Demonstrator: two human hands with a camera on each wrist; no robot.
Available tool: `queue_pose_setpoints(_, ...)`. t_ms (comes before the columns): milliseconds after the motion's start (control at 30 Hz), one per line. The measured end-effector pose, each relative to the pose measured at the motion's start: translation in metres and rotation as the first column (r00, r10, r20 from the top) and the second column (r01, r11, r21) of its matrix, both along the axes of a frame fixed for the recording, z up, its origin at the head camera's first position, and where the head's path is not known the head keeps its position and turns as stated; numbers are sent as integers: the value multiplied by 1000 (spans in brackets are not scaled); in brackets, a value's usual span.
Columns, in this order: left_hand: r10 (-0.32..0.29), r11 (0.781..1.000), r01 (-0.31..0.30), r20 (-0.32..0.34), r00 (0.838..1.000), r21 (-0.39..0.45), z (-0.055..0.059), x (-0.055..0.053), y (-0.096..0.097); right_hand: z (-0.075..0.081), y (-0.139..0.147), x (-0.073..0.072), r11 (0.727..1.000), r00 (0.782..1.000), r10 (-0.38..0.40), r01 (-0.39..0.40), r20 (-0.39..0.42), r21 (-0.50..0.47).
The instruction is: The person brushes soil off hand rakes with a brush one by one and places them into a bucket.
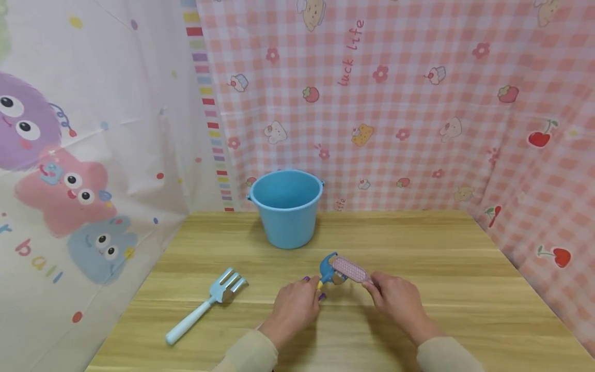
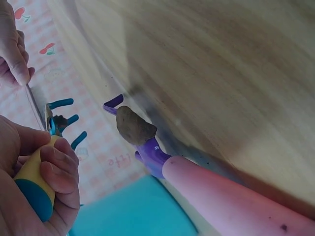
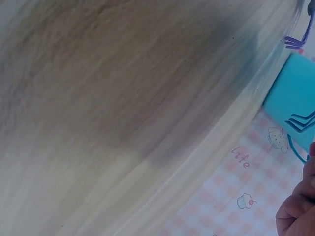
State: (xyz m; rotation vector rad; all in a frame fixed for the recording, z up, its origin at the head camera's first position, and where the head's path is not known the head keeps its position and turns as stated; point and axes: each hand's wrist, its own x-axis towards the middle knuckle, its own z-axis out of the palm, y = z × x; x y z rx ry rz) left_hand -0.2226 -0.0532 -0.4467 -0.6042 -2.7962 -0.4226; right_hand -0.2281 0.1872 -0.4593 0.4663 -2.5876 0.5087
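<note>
So there's a blue bucket (image 1: pixel 289 227) upright near the back of the wood-look desk (image 1: pixel 418 237), plus a fork (image 1: pixel 190 321) lying off to the left with a brown lump (image 2: pixel 135 125) stuck on it. Pink checked cloth (image 1: pixel 409 108) hangs behind, white cartoon cloth (image 1: pixel 139 155) on the left.

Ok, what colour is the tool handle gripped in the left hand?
The handle is yellow with a teal butt end, best seen in the left wrist view.
</note>
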Motion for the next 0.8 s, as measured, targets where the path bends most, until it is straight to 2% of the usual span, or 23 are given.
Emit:
queue_pose_setpoints(467,-1,1000,1,8,1000,14,-2,1,-1,-1,-1,-5,1000,1000,-24,24,-20,-1)
queue_pose_setpoints(667,-2,1000,1,34,999,21,0,1,-1,6,-1,-4,998,998,-65,65,18,-19)
queue_pose_setpoints(800,-9,1000,9,28,1000,16,2,-1,-1,12,-5,0,999,1000,-13,13,5,-32)
